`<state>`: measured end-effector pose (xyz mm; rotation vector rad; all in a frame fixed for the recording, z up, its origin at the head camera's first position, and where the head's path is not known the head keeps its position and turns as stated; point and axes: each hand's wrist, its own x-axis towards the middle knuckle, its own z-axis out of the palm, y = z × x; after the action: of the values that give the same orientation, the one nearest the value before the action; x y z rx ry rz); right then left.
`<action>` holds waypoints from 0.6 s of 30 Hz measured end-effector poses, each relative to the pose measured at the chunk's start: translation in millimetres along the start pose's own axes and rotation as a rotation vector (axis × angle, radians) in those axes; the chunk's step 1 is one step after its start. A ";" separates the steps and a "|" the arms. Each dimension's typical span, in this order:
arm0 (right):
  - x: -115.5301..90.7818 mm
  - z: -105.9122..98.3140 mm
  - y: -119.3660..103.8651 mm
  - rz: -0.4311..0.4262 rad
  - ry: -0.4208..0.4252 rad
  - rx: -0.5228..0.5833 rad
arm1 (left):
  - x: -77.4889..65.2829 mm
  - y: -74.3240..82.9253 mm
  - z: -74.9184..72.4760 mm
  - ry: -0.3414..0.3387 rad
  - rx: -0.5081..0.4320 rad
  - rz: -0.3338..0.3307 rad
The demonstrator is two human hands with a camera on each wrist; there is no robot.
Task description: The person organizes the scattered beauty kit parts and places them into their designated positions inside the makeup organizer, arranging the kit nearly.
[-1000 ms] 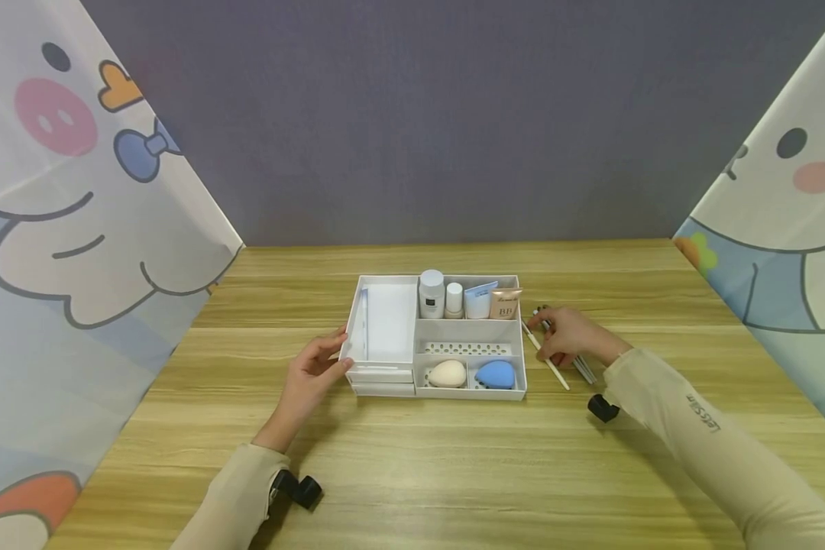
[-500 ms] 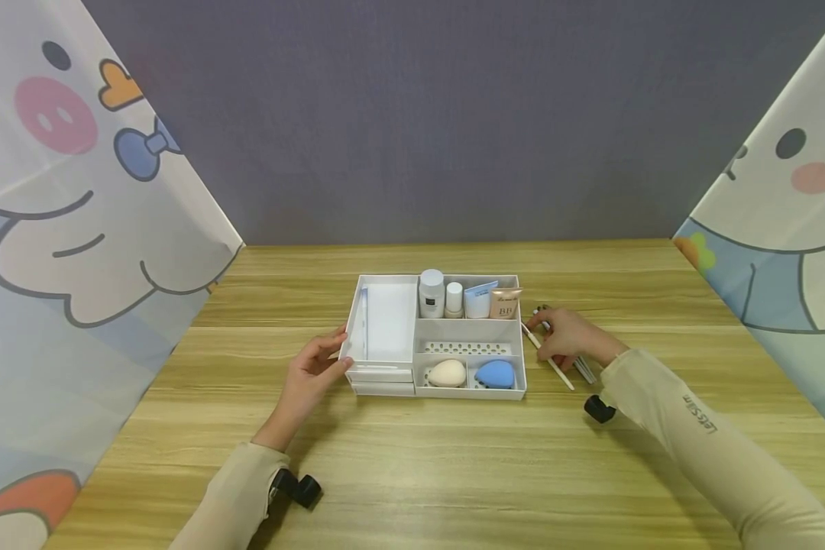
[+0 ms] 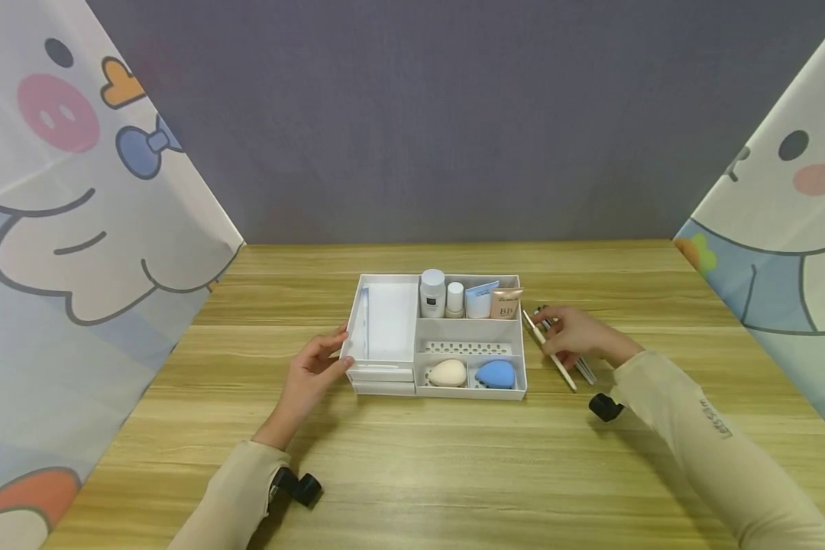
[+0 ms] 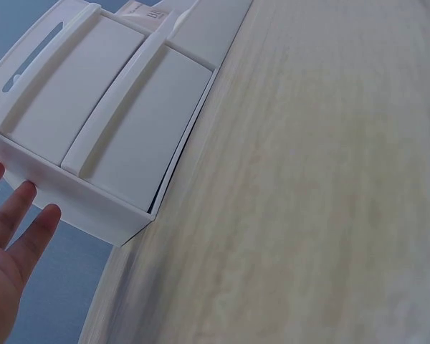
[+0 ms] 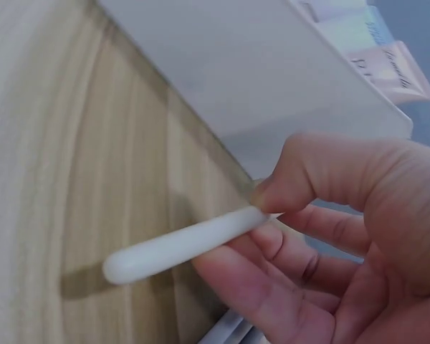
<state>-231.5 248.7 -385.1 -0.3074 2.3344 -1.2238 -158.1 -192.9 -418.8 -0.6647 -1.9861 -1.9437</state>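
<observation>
A: Where's the white stick [image 5: 179, 247]?
B: R hand [image 3: 580, 336] — fingers clamped on it abt mid-length, tail end jutting out, just beside the white box [image 3: 470, 394], R side.
A: L hand [image 3: 314, 367]?
B: Fingers apart, touching box's L side.
A: Any txt?
B: "BB" on tan tube [image 3: 505, 304], "LetsSlim" on R sleeve [image 3: 701, 439] — blue tube's [image 3: 478, 305] too small.

Dressed in beige, fitted with black

The bare left hand [image 3: 312, 373] and right hand [image 3: 580, 336] emerge from pale beige sleeves [image 3: 230, 496]; dark lettering [image 3: 716, 418] (apparently "LetsSlim") runs along the right sleeve [image 3: 736, 473]. Compact black cameras [image 3: 308, 491] sit at both wrists.
</observation>
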 end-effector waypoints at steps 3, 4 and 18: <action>-1.6 -4.2 1.6 -0.008 -0.022 0.070 | 0.0 -0.3 -0.1 0.000 -0.005 0.000; -1.7 -5.7 2.8 -0.015 -0.030 0.089 | 0.1 -0.5 -0.2 0.000 -0.006 0.000; -2.1 -11.8 16.8 -0.055 -0.088 0.443 | 0.2 -0.3 0.3 0.004 -0.007 -0.007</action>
<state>-235.3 267.6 -392.5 -0.2650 1.9250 -1.6722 -158.4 -192.6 -419.0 -0.6563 -1.9827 -1.9550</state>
